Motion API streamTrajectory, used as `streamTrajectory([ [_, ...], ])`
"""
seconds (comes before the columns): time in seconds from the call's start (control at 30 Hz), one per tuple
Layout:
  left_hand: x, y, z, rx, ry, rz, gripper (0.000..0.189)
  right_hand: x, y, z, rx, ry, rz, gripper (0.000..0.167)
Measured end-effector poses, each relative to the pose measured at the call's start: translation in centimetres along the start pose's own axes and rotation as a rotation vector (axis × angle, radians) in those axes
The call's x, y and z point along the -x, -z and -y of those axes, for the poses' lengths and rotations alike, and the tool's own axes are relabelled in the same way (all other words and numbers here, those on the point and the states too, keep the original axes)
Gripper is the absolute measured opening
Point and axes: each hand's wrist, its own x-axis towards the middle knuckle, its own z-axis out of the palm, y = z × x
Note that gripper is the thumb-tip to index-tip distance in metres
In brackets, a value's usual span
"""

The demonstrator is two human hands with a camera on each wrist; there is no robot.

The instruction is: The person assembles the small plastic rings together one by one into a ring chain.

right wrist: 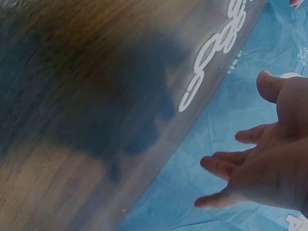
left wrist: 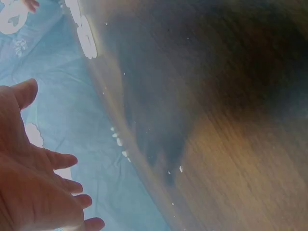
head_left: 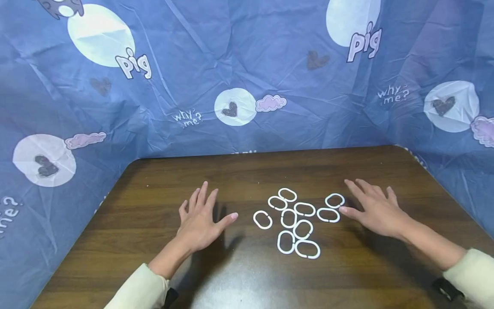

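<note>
Several white oval rings, each with a small gap, lie loose on the table in the head view. One ring (head_left: 255, 222) lies apart on the left, nearest my left hand (head_left: 198, 225). That hand hovers over the wood with fingers spread and nothing in it. My right hand (head_left: 380, 212) is also spread and holds nothing. Its thumb tip overlaps the edge of a white ring (head_left: 329, 221) in the head view. Another ring (head_left: 335, 194) lies just behind that one. At the front of the cluster sits a further ring (head_left: 307, 257).
The brown wooden table (head_left: 135, 240) has rounded back corners. A blue printed cloth (head_left: 231, 137) hangs behind it and at both sides. Pale sleeves (head_left: 140, 289) and dark wrist straps (head_left: 447, 289) cover the forearms.
</note>
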Motion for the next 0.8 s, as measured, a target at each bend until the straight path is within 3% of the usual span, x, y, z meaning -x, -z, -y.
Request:
streamTrajectory([
  [0.43, 0.3, -0.4, -0.1, 0.078, -0.049, 0.076, 0.088, -0.9, -0.8, -2.9, -0.052, 0.067, -0.025, 0.067],
  [0.8, 0.3, -1.3, -0.7, 0.104, -0.095, 0.083, 0.086, -1.5, -1.4, -3.9, -0.011, 0.117, -0.032, 0.067],
])
